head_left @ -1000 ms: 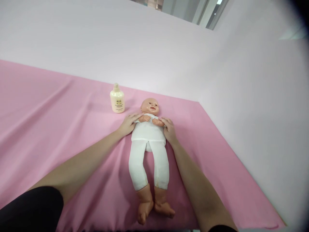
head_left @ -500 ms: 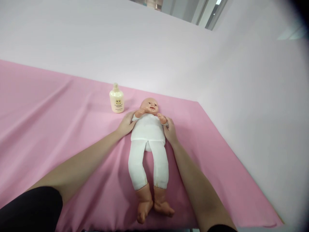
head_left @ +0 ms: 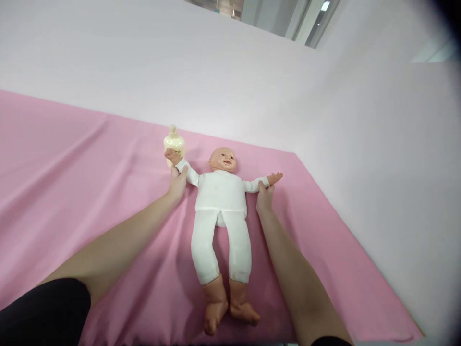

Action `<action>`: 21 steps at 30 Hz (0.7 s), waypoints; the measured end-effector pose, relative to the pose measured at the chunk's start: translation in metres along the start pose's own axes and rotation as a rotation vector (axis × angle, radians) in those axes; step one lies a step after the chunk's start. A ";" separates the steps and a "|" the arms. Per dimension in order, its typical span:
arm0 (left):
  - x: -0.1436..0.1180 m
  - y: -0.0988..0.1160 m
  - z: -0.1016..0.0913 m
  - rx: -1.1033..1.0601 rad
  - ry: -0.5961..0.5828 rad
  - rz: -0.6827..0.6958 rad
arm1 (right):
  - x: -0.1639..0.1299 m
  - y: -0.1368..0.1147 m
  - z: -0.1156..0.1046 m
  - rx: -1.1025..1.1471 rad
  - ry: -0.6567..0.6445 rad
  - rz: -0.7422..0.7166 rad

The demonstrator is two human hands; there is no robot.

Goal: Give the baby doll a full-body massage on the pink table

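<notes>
Doll (head_left: pixel 220 192), supine on pink cloth (head_left: pixel 72 192), arms spread.
Left hand (head_left: pixel 177 181) and right hand (head_left: pixel 264 197) each clasp a doll wrist; lotion bottle (head_left: pixel 174 140) at 11 o'clock; open cloth at 9.

One doll (head_left: pixel 220 202), one bottle (head_left: pixel 174 142)

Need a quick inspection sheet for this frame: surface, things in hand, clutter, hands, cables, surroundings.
Surface: pink cloth spread flat with soft folds, white walls behind it and to the right.
Things in hand: baby doll lying face up in white clothes, arms spread out to both sides, bare feet toward the camera.
Clutter: cream lotion bottle upright behind the doll's raised hand, partly hidden by it.
Hands: left hand in a grip at the doll's wrist on that side; right hand likewise at the other wrist.
Cables: nothing seen.
Surroundings: window or glass panels above the wall; no other people seen.
</notes>
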State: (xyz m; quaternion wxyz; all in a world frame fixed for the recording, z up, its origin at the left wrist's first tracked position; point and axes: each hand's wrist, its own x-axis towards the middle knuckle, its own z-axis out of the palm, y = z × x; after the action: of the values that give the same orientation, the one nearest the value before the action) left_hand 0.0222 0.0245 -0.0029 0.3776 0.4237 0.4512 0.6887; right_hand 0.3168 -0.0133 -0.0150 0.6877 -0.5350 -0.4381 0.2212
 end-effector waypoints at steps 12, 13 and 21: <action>-0.001 0.002 0.000 -0.021 -0.001 -0.009 | -0.004 -0.010 0.002 0.027 0.056 0.023; -0.002 0.004 0.000 -0.010 -0.019 0.022 | -0.004 -0.010 0.002 0.022 0.062 0.015; -0.008 0.005 0.000 0.210 -0.261 0.284 | -0.011 -0.032 0.006 0.001 -0.110 -0.274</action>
State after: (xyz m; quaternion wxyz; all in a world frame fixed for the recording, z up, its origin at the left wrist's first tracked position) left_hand 0.0248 0.0157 -0.0005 0.2859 0.6056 0.4033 0.6236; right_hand 0.3006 -0.0291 0.0111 0.6869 -0.4568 -0.5438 0.1544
